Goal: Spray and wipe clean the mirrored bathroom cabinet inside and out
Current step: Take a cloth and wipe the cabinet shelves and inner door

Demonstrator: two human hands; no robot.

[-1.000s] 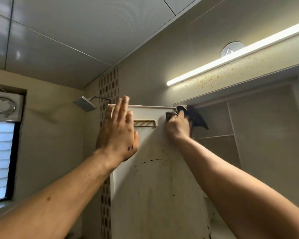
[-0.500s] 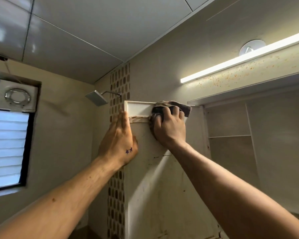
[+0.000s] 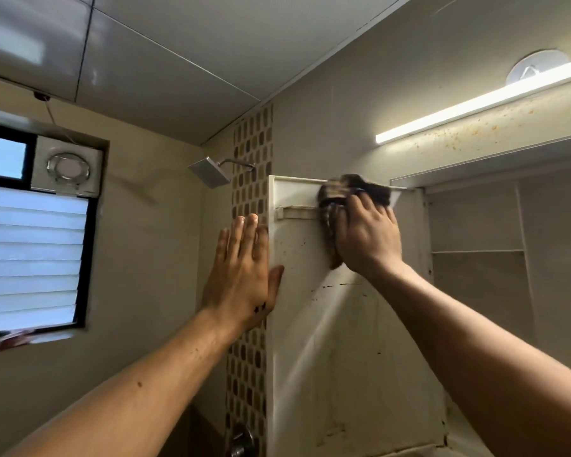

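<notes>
You are bracing door edge with flat, straight-fingered left hand. Up and right of it, right hand is seemingly clutching blurred cloth, pressing it against door top.

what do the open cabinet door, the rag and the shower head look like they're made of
Cabinet door: probably painted or laminated board, matte cream, flat, with dark specks. Rag: soft cloth, dark brown, bunched under the right hand. Shower head: likely metal or chromed plastic, with a smooth grey square face.
</notes>
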